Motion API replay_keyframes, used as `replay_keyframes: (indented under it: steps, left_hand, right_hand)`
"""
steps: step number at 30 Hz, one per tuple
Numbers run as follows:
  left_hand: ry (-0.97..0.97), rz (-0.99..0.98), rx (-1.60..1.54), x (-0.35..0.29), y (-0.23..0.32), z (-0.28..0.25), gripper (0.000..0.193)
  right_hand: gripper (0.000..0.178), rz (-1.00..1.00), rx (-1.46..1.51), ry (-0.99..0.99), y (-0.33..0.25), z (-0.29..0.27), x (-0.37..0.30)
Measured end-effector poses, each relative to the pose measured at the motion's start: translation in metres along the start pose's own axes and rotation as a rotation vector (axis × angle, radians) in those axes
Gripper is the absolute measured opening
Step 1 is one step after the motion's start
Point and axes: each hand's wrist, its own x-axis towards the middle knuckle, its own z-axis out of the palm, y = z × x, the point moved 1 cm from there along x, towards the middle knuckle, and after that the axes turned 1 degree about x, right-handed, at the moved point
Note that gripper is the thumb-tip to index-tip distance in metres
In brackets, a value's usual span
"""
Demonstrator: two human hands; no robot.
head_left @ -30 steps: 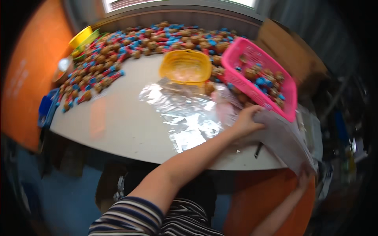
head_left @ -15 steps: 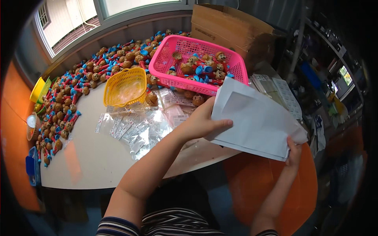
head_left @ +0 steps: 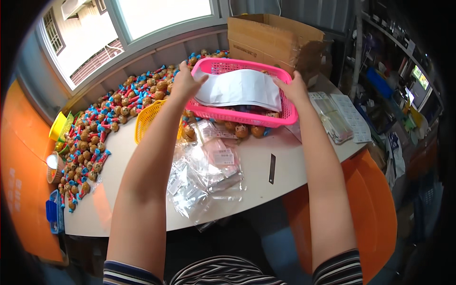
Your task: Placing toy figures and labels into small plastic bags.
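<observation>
A pink plastic basket [head_left: 222, 113] stands on the table, filled with brown round-headed pieces with red and blue parts. White paper sheets [head_left: 240, 89] lie across the top of its contents, bowed slightly upward. My left hand [head_left: 188, 84] is closed on the basket's left end, its thumb over the paper's edge. At the right end, my right hand [head_left: 293, 89] grips the rim, thumb inward by the paper. Most of what the basket holds is hidden under the sheets.
Many brown-headed pieces [head_left: 124, 107] are heaped along the window side. A yellow basket [head_left: 148, 118] sits partly behind my left forearm. Clear plastic bags [head_left: 209, 183], a dark blade strip [head_left: 272, 168] and packets [head_left: 330, 118] lie on the table. Behind stands a cardboard box [head_left: 266, 40].
The paper sheets have gone from my hands onto the pink basket's contents. Both hands have moved forward to the basket's ends. The blade strip on the table has come into sight.
</observation>
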Motion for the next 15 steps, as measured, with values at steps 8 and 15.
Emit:
replay_keyframes:
  steps: [8, 15]
  left_hand:
    - [0.051, 0.437, 0.000, -0.093, 0.052, -0.039, 0.076]
    - [-0.036, 0.624, 0.488, -0.102, 0.057, 0.027, 0.067]
  right_hand:
    - [0.060, 0.243, -0.236, -0.058, 0.118, -0.097, -0.068]
    - [0.083, 0.044, -0.441, -0.275, 0.130, -0.069, -0.119]
